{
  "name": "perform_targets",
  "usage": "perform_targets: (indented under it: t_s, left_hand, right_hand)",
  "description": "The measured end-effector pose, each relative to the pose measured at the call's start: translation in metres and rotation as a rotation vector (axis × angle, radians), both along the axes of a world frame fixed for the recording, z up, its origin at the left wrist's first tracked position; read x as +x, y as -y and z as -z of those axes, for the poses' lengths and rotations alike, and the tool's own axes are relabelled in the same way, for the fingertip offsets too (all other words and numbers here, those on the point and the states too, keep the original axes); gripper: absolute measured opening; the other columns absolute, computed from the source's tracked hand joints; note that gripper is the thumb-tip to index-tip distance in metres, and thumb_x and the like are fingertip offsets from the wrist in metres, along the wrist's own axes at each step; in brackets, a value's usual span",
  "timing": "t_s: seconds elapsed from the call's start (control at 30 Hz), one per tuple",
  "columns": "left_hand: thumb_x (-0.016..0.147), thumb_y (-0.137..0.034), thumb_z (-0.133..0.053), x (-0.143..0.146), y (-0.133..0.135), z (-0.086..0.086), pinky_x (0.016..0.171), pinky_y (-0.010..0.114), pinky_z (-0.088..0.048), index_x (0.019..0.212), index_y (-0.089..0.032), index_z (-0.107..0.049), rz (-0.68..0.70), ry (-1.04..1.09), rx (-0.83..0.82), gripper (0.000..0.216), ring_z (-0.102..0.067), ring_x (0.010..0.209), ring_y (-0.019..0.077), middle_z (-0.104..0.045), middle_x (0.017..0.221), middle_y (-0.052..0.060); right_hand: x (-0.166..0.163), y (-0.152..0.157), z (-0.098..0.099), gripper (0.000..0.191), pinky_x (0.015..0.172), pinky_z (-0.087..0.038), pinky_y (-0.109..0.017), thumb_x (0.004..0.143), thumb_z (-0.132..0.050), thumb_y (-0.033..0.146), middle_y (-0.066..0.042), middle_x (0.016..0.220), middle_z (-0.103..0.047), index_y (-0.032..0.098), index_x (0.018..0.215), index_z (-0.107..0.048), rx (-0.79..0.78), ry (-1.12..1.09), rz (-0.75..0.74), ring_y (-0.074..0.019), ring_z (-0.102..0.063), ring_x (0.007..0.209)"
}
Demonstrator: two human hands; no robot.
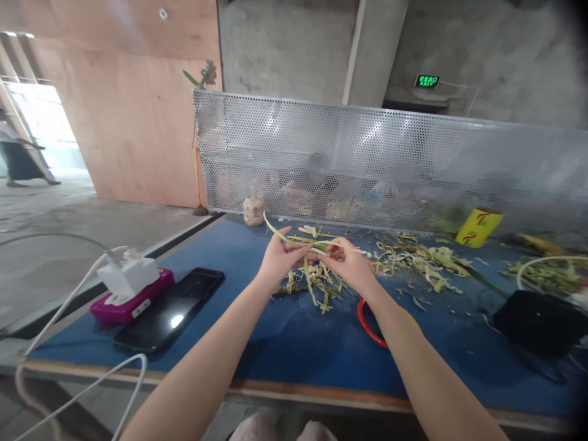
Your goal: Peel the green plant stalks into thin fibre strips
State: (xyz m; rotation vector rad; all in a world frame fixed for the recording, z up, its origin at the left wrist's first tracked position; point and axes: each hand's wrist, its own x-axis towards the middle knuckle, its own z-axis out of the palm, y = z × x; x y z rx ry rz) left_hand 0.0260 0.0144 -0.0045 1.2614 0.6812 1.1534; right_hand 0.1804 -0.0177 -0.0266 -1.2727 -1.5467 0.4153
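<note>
Above the blue table, my left hand [283, 254] is closed around a few long, pale green vegetable stalks [294, 242], the thumb stretched along them. My right hand [346, 262] pinches the same stalks near their other end, its fingers curled close to the left fingertips. One strand sticks out up and to the left past my left hand. Beneath both hands lies a loose heap of peeled leaves and trimmings [321, 285]. Under my right forearm is a red and yellow ring-shaped thing [371, 327], partly hidden.
More trimmings [427, 260] spread rightward. A yellow roll [478, 227] stands near the perforated metal screen [294, 135]. A black phone [172, 309] and a magenta power strip [133, 297] with white chargers and cables lie left. A black box [542, 321] sits right. A person [21, 150] is far left.
</note>
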Motion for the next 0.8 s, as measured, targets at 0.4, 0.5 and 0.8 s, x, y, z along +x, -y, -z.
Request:
perform_targets:
  t_s: [0.4, 0.5, 0.8]
  left_hand:
    - [0.065, -0.003, -0.062, 0.001, -0.005, 0.005, 0.064, 0.029, -0.05, 0.122, -0.011, -0.029, -0.061, 0.007, 0.014, 0.066, -0.063, 0.063, 0.0148, -0.067, 0.073, 0.006]
    - [0.065, -0.003, -0.062, 0.001, -0.005, 0.004, 0.064, 0.029, -0.051, 0.121, -0.01, -0.03, -0.048, -0.005, 0.008, 0.066, -0.063, 0.062, 0.0148, -0.066, 0.072, 0.007]
    - [0.065, -0.004, -0.063, -0.001, -0.001, 0.003, 0.053, 0.031, -0.054, 0.124, -0.011, -0.023, 0.142, -0.028, -0.073, 0.071, -0.064, 0.058, 0.0183, -0.066, 0.076, 0.009]
  right_hand:
    - [-0.018, 0.014, -0.001, 0.017, 0.077, -0.043, -0.028, 0.079, -0.052, 0.028, -0.004, 0.085, -0.064, 0.022, 0.09, -0.063, 0.456, 0.612, -0.22, -0.0155, -0.057, 0.085]
    - [-0.018, 0.013, 0.001, 0.019, 0.072, -0.044, -0.028, 0.081, -0.048, 0.022, -0.003, 0.083, -0.065, 0.024, 0.09, -0.065, 0.451, 0.553, -0.242, -0.015, -0.059, 0.081]
    - [-0.006, 0.011, -0.005, 0.02, 0.052, -0.043, -0.025, 0.077, -0.047, 0.022, -0.001, 0.067, -0.062, 0.02, 0.091, -0.063, 0.218, -0.008, -0.132, -0.0114, -0.053, 0.054]
